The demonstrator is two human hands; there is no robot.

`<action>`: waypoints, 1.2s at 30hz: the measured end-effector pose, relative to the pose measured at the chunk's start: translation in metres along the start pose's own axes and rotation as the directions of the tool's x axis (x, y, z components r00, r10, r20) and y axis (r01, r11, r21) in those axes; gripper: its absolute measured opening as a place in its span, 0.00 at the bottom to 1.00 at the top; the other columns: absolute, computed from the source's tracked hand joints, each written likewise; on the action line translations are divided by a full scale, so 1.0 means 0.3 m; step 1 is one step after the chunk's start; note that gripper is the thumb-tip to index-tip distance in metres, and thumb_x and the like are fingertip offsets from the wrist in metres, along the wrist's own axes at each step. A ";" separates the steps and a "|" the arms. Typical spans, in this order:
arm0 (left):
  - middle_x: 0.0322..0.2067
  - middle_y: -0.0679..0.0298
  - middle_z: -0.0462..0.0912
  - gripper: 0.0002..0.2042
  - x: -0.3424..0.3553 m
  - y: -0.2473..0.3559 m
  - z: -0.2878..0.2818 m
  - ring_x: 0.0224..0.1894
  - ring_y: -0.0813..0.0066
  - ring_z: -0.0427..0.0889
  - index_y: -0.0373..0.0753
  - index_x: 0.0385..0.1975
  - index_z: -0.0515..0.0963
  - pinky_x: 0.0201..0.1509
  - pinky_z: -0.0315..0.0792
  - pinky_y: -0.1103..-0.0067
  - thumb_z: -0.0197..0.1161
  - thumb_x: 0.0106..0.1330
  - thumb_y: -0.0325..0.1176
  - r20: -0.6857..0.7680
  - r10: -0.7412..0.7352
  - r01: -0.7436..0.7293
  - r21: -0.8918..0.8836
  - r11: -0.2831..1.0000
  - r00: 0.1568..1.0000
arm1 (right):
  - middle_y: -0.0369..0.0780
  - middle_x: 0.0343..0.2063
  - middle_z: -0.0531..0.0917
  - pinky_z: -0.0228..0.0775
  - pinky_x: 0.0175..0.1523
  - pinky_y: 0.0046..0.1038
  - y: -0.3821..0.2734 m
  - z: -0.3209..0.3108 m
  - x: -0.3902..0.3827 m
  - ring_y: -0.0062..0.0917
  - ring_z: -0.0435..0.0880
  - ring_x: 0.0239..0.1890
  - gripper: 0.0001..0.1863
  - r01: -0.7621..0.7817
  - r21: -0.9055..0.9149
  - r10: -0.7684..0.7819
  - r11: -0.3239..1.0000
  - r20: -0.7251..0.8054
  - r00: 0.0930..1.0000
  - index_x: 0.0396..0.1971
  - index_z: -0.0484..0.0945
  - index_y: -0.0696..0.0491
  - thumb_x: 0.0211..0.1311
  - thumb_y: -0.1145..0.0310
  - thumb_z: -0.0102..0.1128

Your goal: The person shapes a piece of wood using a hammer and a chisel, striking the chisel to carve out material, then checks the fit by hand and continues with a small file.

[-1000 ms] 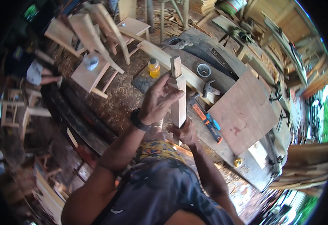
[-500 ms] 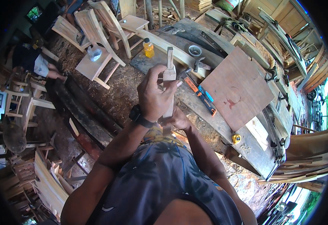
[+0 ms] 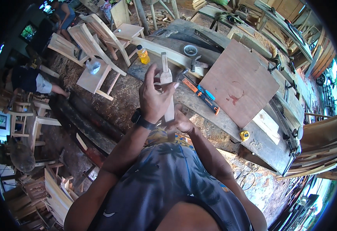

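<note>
Narrow wooden piece (image 3: 167,82) held upright in front of the chest, above the workbench (image 3: 230,123). Left hand (image 3: 155,98) wrapped around its upper part, fingers curled; right hand (image 3: 182,122) gripping the lower end, fingers partly hidden. Could slip and drop onto the saw (image 3: 201,94) or plywood sheet (image 3: 239,82) if either grip loosens.

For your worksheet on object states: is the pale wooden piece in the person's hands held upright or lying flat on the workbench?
Upright. The pale wooden piece points up, clear of the workbench, gripped by the left hand above the right hand.
</note>
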State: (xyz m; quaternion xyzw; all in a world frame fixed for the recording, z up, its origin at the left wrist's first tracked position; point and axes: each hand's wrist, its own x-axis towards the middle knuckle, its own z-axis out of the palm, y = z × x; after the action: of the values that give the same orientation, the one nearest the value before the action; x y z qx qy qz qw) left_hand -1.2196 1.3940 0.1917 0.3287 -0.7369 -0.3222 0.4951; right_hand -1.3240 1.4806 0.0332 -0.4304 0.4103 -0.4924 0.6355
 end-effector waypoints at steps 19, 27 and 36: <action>0.40 0.49 0.85 0.26 0.236 -0.810 0.265 0.41 0.53 0.86 0.34 0.58 0.72 0.45 0.79 0.66 0.70 0.63 0.40 0.460 -0.382 0.278 0.280 0.919 0.802 | 0.45 0.36 0.86 0.75 0.49 0.29 0.310 -0.064 0.389 0.29 0.83 0.39 0.22 -0.134 0.420 0.288 0.898 -0.329 0.900 0.47 0.79 0.66 0.48 0.79 0.58; 0.36 0.43 0.81 0.18 0.337 -0.994 0.376 0.38 0.44 0.82 0.30 0.40 0.78 0.41 0.77 0.63 0.70 0.62 0.40 0.671 -0.286 0.192 0.213 0.958 0.684 | 0.44 0.37 0.87 0.73 0.49 0.28 0.222 -0.048 0.572 0.27 0.84 0.41 0.19 -0.242 0.459 0.479 0.855 -0.519 0.708 0.42 0.84 0.60 0.53 0.66 0.61; 0.35 0.47 0.79 0.21 0.358 -1.045 0.450 0.38 0.45 0.80 0.29 0.38 0.78 0.46 0.75 0.60 0.67 0.64 0.46 0.694 -0.182 -0.091 0.338 0.937 0.696 | 0.52 0.41 0.87 0.78 0.51 0.34 0.122 -0.032 0.496 0.37 0.88 0.45 0.28 -0.586 0.172 0.519 0.792 -0.695 0.498 0.52 0.79 0.63 0.58 0.57 0.69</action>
State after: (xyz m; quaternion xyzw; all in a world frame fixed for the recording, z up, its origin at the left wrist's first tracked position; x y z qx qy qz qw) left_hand -1.3265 1.1473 -0.0444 0.2774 -0.9071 -0.3019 0.0951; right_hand -1.2967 1.3388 -0.0190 -0.0785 0.7587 -0.3707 0.5298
